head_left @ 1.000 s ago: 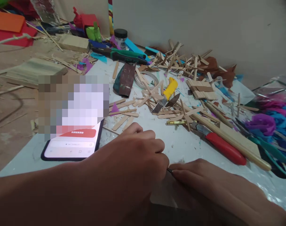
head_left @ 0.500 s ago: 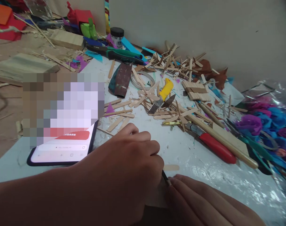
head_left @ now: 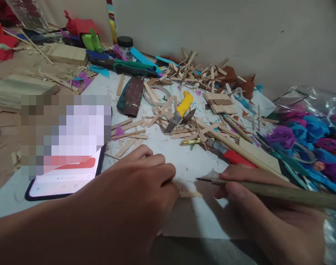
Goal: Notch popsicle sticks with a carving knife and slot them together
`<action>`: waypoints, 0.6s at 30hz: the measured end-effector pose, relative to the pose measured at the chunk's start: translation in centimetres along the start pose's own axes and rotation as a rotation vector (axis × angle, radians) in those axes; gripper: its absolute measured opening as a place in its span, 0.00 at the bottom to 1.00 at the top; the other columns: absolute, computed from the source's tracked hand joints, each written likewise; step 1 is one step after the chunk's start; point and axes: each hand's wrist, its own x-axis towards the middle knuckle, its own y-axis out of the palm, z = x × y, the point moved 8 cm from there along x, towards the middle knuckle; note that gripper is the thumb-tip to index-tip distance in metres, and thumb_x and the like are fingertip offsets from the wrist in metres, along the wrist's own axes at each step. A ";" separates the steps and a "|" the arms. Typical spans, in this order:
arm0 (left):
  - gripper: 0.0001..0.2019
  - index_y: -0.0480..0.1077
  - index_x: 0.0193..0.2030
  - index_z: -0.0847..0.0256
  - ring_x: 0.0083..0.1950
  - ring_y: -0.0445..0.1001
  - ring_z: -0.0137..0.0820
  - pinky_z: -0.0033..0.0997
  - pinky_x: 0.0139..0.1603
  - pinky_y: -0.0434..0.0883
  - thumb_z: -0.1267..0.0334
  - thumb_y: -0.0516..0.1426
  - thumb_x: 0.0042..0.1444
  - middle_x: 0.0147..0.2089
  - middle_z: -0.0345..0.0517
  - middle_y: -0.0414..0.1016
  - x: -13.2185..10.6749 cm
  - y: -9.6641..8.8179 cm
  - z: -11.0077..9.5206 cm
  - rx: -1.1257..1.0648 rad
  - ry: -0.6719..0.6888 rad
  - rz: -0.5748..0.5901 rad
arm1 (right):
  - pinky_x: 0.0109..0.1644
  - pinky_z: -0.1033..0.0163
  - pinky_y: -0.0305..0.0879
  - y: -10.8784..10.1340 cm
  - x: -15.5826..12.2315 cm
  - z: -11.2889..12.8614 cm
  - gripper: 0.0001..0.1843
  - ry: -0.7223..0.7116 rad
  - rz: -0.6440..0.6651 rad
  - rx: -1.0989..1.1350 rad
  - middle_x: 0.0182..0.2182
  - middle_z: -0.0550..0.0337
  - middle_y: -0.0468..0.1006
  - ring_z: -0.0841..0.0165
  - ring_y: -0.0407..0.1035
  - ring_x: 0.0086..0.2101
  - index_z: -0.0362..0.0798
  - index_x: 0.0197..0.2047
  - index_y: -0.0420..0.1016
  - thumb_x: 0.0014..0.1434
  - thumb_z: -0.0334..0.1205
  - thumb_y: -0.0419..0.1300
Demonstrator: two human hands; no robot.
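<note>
My left hand (head_left: 137,195) rests low on the white tabletop, its fingers curled down over a craft stick (head_left: 192,194). Only one end of that stick pokes out beyond the fingers; the rest is hidden. To the right, my right hand (head_left: 256,213) pinches a thin tool with a wooden handle (head_left: 295,197) and a dark, narrow pointed tip. This tip points left, just above the stick's exposed end and apart from it. A phone (head_left: 83,187) with a lit screen, partly blurred out, stands beyond my left forearm.
Loose craft sticks (head_left: 126,146) lie scattered behind the hands, with a yellow-handled blade (head_left: 181,108), a tape ring (head_left: 158,96) and red-handled pliers (head_left: 237,157). Crepe paper flowers (head_left: 281,138) crowd the right. Wood blocks (head_left: 67,54) sit far left, and a wall closes the back.
My right hand has swung away to the right from beside the left hand, lifting the pointed tool off the stick. The left hand stays over the stick, and the view has shifted slightly.
</note>
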 end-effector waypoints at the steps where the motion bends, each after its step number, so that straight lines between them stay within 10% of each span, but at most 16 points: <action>1: 0.08 0.75 0.34 0.57 0.36 0.69 0.37 0.46 0.47 0.60 0.72 0.63 0.64 0.35 0.37 0.73 -0.1 0.0 -0.1 0.021 0.011 0.002 | 0.43 0.56 0.83 0.0 0.1 -0.3 0.02 0.027 -0.011 0.015 0.28 0.66 0.84 0.64 0.76 0.26 0.67 0.41 0.88 0.65 0.49 0.73; 18: 0.17 0.75 0.32 0.57 0.37 0.66 0.42 0.48 0.47 0.55 0.71 0.52 0.72 0.33 0.43 0.71 0.6 -0.9 0.2 0.079 -0.035 0.023 | 0.41 0.60 0.85 1.0 0.4 1.7 0.12 -0.148 0.211 -0.098 0.43 0.69 0.91 0.61 0.86 0.39 0.69 0.49 0.86 0.68 0.39 0.68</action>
